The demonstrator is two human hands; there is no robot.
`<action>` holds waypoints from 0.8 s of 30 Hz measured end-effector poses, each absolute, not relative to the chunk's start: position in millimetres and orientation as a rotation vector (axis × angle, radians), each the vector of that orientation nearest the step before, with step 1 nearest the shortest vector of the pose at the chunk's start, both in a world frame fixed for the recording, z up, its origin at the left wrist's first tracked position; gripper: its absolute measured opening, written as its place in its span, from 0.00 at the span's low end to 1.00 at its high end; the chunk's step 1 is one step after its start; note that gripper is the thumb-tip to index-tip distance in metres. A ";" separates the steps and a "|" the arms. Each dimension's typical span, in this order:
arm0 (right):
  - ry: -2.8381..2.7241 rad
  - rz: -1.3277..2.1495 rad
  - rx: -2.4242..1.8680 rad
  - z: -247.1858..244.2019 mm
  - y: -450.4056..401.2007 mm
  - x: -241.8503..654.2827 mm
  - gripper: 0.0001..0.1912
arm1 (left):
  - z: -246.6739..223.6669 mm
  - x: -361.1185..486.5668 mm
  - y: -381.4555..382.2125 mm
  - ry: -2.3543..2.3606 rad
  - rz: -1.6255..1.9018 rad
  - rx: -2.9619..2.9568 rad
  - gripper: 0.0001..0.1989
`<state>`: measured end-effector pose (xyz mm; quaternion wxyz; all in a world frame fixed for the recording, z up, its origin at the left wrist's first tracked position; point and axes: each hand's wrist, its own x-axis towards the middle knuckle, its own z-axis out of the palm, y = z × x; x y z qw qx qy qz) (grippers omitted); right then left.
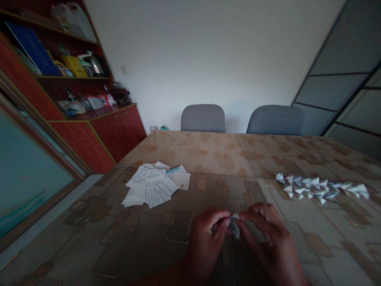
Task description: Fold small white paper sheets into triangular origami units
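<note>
Between my two hands, just above the near part of the table, is a small folded paper piece [235, 228]. My left hand [206, 234] pinches its left side between thumb and forefinger. My right hand [269, 234] grips the upper right side with thumb and fingertips. Parts of the piece are hidden by my fingers. To the left lies a spread pile of printed paper slips [160, 188]. Over on the right, several folded paper pieces [320, 188] with pointed tips lie in a long cluster.
A patterned cloth covers the table [202, 151]. Beyond its far edge stand two grey chairs, one left [203, 118] and one right [275, 120], near a white wall. At the left is a red wooden cabinet [119, 129] with shelves of bottles, a kettle and boxes.
</note>
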<state>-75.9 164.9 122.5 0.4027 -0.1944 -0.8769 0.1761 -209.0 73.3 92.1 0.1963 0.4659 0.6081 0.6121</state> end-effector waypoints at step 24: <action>-2.194 0.483 -0.455 116.7 162.3 -81.7 0.04 | 92.0 -211.5 76.1 1.786 1.746 1.425 0.10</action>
